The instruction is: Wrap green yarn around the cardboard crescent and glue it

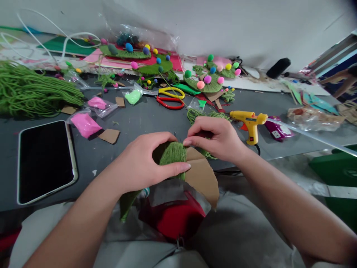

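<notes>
A curved cardboard piece (205,176) is partly wrapped in green yarn (173,154); its right end is bare brown. My left hand (147,163) grips the wrapped part, thumb on top near the edge of the yarn, other fingers behind. At the upper edge of the wrapping, my right hand (213,139) pinches with thumb and index finger, apparently on the yarn strand. Loose green yarn (208,116) lies behind my right hand. The wrapped piece's far end (128,204) hangs below my left wrist.
A tablet (46,162) lies at left, below a yarn bundle (36,89). Scissors (170,97) and pompom-decorated green pieces (206,85) sit further back. A yellow glue gun (251,124) stands right of my right hand. Pink clay packets (85,124) are left.
</notes>
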A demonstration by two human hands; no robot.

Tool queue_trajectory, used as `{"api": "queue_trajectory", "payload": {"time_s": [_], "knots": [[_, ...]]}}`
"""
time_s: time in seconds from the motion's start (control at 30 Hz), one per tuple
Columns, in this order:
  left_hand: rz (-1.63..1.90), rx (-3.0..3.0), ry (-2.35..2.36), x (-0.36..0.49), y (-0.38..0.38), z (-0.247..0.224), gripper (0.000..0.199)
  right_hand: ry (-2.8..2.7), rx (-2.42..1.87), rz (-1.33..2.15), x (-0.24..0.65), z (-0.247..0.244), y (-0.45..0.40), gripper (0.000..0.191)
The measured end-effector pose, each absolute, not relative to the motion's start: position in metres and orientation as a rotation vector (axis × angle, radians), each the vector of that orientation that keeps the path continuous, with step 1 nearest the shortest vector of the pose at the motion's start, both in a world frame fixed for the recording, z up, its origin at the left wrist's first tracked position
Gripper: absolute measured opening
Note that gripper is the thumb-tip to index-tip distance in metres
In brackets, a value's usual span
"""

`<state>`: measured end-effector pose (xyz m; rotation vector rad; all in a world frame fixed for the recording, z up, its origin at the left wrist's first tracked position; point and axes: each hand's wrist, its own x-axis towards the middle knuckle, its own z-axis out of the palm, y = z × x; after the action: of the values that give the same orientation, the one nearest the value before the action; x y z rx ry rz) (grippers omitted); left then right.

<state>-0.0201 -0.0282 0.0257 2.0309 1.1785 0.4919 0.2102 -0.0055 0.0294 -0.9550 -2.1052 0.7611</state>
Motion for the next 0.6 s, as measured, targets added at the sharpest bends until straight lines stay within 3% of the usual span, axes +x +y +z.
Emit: {"api": "queue_trajectory", "payload": {"time_s": [0.6], "knots": [[0.817,1.794,1.205,-0.0177,-0.0291,0.0259,0.034,-1.997,-1.104,0.87,0.2116,0.0233,-0.0098,0.025]]}}
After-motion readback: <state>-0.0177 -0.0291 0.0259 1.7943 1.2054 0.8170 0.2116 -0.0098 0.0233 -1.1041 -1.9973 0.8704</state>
